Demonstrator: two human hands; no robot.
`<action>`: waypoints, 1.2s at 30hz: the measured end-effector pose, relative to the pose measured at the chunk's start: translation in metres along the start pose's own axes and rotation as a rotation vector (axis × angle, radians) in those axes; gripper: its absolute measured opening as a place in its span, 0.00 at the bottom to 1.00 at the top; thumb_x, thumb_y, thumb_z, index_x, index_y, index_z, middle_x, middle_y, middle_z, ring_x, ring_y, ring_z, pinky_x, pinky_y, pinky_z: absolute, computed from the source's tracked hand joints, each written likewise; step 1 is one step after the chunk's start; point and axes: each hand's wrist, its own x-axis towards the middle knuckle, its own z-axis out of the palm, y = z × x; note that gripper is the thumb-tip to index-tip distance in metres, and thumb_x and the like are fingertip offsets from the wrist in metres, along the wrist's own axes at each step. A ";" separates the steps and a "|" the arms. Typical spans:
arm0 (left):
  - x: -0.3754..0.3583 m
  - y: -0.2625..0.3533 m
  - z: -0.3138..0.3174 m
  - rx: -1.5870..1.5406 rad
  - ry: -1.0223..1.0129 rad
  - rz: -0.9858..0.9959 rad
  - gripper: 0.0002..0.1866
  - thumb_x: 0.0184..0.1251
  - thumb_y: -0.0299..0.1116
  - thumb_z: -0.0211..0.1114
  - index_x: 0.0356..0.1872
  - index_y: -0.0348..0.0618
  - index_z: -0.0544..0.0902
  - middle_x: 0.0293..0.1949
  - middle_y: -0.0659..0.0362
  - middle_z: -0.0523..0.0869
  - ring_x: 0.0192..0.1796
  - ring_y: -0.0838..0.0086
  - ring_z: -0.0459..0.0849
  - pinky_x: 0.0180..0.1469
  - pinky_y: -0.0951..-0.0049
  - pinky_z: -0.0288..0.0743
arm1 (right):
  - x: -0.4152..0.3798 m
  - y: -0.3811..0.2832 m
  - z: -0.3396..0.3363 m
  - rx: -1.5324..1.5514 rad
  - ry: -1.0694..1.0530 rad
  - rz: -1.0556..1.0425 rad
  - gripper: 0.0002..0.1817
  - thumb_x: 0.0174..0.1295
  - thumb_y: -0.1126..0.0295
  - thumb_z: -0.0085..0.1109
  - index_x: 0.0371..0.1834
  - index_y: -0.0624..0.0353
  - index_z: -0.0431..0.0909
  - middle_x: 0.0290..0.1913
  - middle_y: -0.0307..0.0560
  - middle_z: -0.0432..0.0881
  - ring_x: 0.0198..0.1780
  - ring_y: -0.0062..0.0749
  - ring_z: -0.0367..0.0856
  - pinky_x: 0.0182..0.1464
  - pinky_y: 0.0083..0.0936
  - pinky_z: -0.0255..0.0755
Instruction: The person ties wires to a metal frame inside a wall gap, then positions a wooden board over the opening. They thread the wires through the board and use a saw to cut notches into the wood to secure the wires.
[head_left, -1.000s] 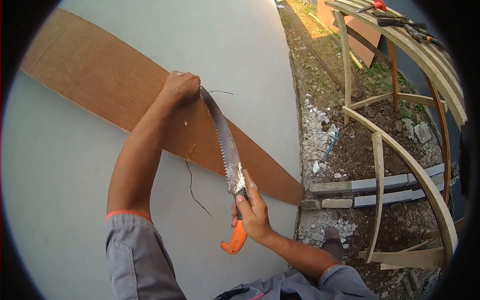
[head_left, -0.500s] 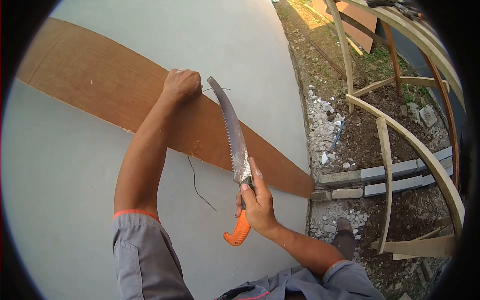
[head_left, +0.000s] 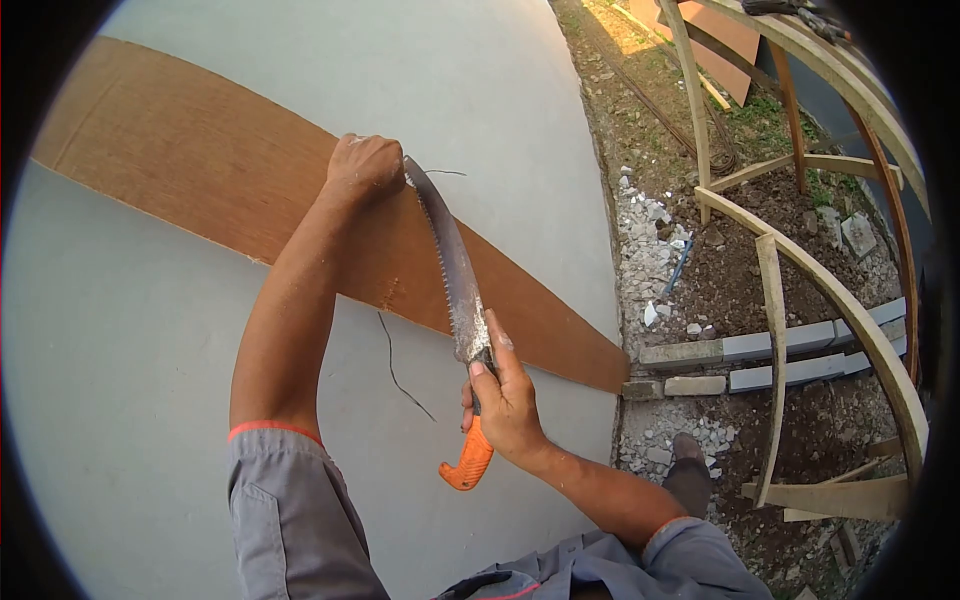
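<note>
A long reddish-brown plywood board (head_left: 230, 145) runs aslant across a pale grey surface. My left hand (head_left: 366, 166) is closed at the board's upper edge, its fingertips hidden. In my right hand (head_left: 508, 402) is a curved pruning saw (head_left: 456, 262), gripped at the top of its orange handle (head_left: 467, 460). The toothed blade crosses in front of the board, teeth facing left, with its tip beside my left knuckles. One thin dark wire (head_left: 390, 365) hangs below the board, and another short end (head_left: 447, 172) shows above it, right of my left hand.
On the right stands a frame of wooden strips (head_left: 775, 330) over soil and rubble. Pale blocks (head_left: 770, 345) line the ground there. White broken pieces (head_left: 645, 225) lie along the grey surface's edge, near a blue stick (head_left: 678, 268). My shoe (head_left: 688, 447) rests among stones.
The saw and my right hand have shifted slightly left, bringing the blade tip up against or close to my left hand. My left hand and the board stay nearly in place.
</note>
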 end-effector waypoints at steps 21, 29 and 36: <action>0.004 0.012 -0.005 -0.002 0.077 0.030 0.14 0.67 0.44 0.68 0.37 0.44 0.89 0.38 0.50 0.91 0.46 0.58 0.89 0.58 0.58 0.72 | 0.030 -0.036 -0.002 -0.116 0.002 0.114 0.36 0.76 0.75 0.39 0.86 0.55 0.39 0.28 0.38 0.70 0.22 0.18 0.71 0.25 0.24 0.78; -0.003 0.010 -0.014 0.008 0.130 0.054 0.09 0.62 0.33 0.61 0.27 0.46 0.89 0.35 0.52 0.92 0.40 0.60 0.90 0.52 0.63 0.73 | 0.008 -0.036 -0.008 -0.093 0.019 0.019 0.37 0.76 0.75 0.41 0.86 0.55 0.40 0.34 0.39 0.69 0.25 0.18 0.70 0.25 0.24 0.78; -0.007 0.016 -0.005 0.004 0.115 0.020 0.08 0.61 0.33 0.63 0.27 0.48 0.89 0.34 0.52 0.92 0.40 0.63 0.90 0.51 0.66 0.70 | 0.016 -0.043 0.002 -0.103 0.013 0.012 0.36 0.77 0.74 0.41 0.85 0.60 0.40 0.27 0.39 0.70 0.21 0.20 0.70 0.25 0.26 0.78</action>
